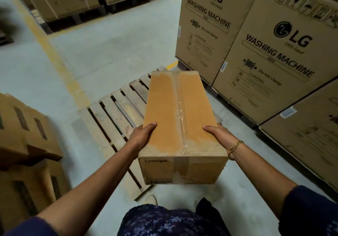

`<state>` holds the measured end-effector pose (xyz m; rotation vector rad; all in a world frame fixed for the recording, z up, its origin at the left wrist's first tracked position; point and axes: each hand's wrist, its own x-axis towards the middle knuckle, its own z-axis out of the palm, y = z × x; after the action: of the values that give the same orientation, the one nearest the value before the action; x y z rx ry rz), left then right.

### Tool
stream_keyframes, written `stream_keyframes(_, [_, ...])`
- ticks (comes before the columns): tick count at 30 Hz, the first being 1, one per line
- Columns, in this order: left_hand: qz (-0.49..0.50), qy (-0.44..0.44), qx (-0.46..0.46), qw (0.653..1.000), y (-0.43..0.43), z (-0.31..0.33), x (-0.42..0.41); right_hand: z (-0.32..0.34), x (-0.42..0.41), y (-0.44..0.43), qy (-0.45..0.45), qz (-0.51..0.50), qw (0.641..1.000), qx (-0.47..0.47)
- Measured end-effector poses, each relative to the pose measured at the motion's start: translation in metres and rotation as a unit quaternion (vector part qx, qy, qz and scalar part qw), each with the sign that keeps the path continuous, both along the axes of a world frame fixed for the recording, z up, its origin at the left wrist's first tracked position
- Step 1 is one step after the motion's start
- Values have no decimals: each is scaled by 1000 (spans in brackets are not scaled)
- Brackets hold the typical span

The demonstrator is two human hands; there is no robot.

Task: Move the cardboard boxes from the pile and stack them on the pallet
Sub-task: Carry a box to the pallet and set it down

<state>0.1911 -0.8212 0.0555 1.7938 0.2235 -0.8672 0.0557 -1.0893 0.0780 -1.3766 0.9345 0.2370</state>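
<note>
To the left of the pallet (113,111), a pile of cardboard boxes (27,144) stands on the floor (113,39), dark slots marked on their sides. A yellow line (54,58) runs along the grey concrete, also left of the pallet and passing close to its far left corner. The pallet lies flat, its wooden slats bare on the left half. Over its right half the person carries a long box (182,118), sealed down the middle with clear tape (the near end reads "Crompt", the rest covered). The left hand (144,136) grips the box's left edge near the person, thumb laid on top, the fingers hidden down the side. The right hand (219,136) grips the opposite edge the same way, a gold bracelet (236,147) at the wrist. Just right of the pallet stand tall washing-machine cartons (274,52), side by side.
</note>
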Motion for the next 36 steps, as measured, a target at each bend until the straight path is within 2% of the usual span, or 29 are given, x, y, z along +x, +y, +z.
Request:
stream_keyframes(8, [44,-9,15,999,-143,-18,24,-29,52,-156,-2,49,999,-9])
stream_keyframes(17, [117,-41,-13,992,-309,17,72,7,155,-341,-9,161,985,-57])
stream_keyframes(26, [183,-124,-39,975,-368,40,175,21,306,-403,-94,220,967,-84])
stream_keyframes(29, [212,-133,-45,967,-376,31,216,14,359,-410,-119,236,959,-100])
stream_keyframes(36, [235,-138,-37,962,-396,-15,343,-28,502,-425,-115,267,947,-137])
